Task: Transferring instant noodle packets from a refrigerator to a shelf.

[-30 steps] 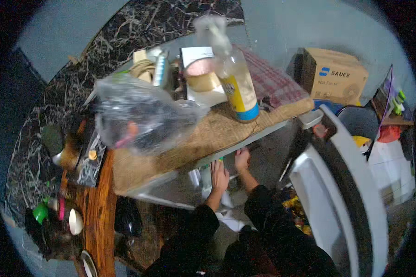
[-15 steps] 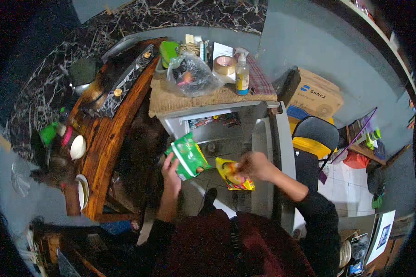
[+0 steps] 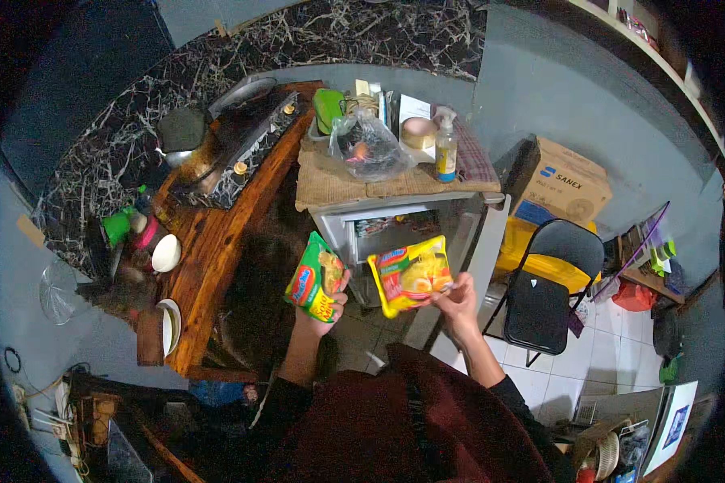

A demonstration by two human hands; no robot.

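A green instant noodle packet [image 3: 314, 274] is gripped along its right side by my left hand [image 3: 324, 320], its printed front tilted up. My right hand [image 3: 459, 310] pinches the lower right corner of a yellow and red instant noodle packet [image 3: 411, 275], whose front with a picture of noodles and egg faces up. The two packets are held side by side, a small gap apart. Just beyond them is a small fridge [image 3: 330, 229] with its door [image 3: 479, 262] open. Part of the inside shows above the yellow packet; the packets hide the rest.
On the fridge top lie a clear plastic bag [image 3: 366, 149], a tape roll [image 3: 419, 133] and a spray bottle [image 3: 446, 149]. A wooden counter [image 3: 217, 258] with a stove runs along the left. To the right stand a black folding chair [image 3: 536, 322] and a cardboard box [image 3: 564, 181].
Both packets have been turned so their printed fronts show. The yellow one has risen and is held flatter, by its corner. My viewpoint has shifted, and the fridge door shows narrower.
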